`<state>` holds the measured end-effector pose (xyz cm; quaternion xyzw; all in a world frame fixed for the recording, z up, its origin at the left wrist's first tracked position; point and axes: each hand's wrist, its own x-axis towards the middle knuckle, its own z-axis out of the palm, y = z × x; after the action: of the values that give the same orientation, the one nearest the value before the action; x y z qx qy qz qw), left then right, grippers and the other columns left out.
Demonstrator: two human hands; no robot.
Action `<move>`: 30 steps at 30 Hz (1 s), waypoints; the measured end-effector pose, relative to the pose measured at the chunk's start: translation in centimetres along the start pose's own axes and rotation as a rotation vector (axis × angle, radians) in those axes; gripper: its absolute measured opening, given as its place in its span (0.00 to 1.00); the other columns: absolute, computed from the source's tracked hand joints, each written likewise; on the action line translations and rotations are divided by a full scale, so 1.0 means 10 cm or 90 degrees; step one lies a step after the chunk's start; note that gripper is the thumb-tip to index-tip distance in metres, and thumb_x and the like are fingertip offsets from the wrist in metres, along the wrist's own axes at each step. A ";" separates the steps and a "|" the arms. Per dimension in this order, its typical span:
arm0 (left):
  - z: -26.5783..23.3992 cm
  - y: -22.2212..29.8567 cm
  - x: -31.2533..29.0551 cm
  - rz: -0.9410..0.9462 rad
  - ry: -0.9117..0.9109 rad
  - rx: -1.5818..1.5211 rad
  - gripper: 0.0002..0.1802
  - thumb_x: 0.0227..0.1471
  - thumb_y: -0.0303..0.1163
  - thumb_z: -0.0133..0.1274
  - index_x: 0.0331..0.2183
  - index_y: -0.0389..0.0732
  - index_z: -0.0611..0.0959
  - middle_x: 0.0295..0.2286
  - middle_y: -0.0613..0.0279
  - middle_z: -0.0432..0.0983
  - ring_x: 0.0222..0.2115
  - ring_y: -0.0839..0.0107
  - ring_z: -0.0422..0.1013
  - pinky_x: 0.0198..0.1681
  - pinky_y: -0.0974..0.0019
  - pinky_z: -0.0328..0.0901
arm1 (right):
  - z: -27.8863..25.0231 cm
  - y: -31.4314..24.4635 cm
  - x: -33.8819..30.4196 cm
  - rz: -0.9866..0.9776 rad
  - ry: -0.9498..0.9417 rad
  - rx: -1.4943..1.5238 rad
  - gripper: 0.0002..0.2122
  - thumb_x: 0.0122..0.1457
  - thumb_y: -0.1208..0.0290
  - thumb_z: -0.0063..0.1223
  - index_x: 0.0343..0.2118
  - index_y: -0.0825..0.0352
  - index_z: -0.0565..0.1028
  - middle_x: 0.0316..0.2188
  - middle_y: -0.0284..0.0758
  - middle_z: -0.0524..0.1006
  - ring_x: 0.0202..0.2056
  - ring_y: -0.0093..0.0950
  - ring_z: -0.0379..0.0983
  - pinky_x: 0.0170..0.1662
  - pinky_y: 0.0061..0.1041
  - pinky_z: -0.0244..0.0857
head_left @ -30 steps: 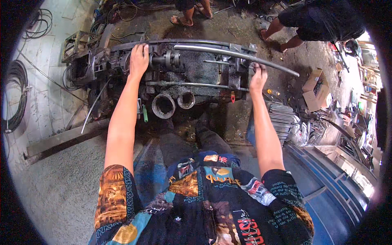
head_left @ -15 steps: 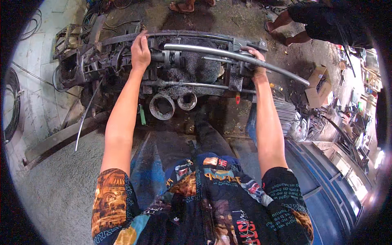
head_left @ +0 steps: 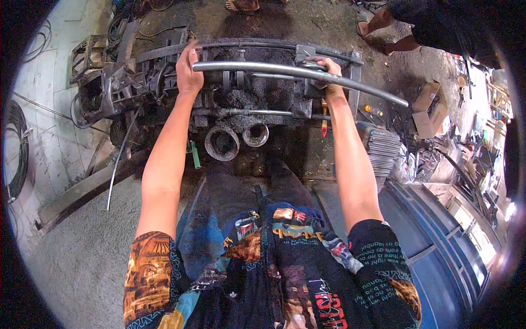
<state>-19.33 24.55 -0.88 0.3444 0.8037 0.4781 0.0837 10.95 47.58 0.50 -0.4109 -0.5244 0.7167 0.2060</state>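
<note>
Head view, left hand (head_left: 188, 70) and right hand (head_left: 324, 68) each grip closed around one grey metal tube (head_left: 263, 69), two round openings (head_left: 222, 143) below.

You stand on a rough grey concrete floor (head_left: 66, 274), stained dark and oily ahead. Pale floor tiles (head_left: 44, 109) lie at your left, with coiled black cable (head_left: 16, 153). A cardboard box (head_left: 430, 109) sits right, near a blue metal cabinet (head_left: 438, 252). Daylight falls evenly.
</note>
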 end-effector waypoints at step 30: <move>0.04 0.07 0.00 0.042 -0.012 -0.045 0.29 0.63 0.49 0.32 0.54 0.39 0.72 0.43 0.51 0.77 0.45 0.57 0.72 0.50 0.61 0.63 | 0.12 0.11 0.07 -0.076 -0.057 -0.070 0.18 0.49 0.68 0.40 0.34 0.76 0.77 0.34 0.41 0.79 0.35 0.29 0.74 0.44 0.25 0.67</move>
<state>-18.77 25.07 -0.51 0.3722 0.7737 0.5051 0.0872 9.72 46.93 -0.65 -0.3572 -0.5952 0.6909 0.2022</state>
